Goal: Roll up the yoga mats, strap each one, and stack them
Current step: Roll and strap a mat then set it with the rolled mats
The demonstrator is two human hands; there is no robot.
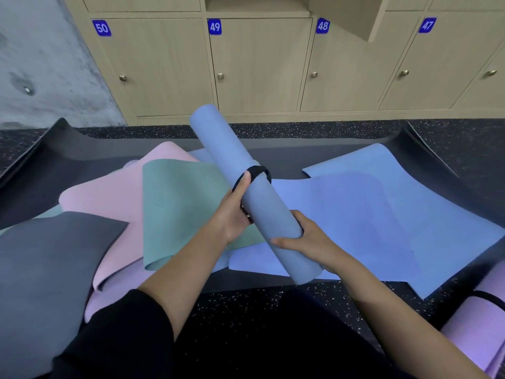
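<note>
Illumination is even and moderately dim with soft shadows, no glare, slight overall softness, and wide-angle bowing (strongest at edges).

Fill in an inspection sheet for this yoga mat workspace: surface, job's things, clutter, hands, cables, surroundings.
Surface: speckled floor, with a large dark mat spread on it.
Job's things: rolled blue mat held up at a slant, black strap around its middle; rolled purple mat, also strapped, at lower right; green mat, pink mat, flat blue mat and grey mat lie unrolled and overlapping.
Clutter: nothing seen.
Hands: left hand grips the rolled blue mat just below the strap, one finger touching it; right hand grips its near end.
Cables: nothing seen.
Surroundings: wooden lockers numbered 47 to 50; concrete wall at left.
</note>
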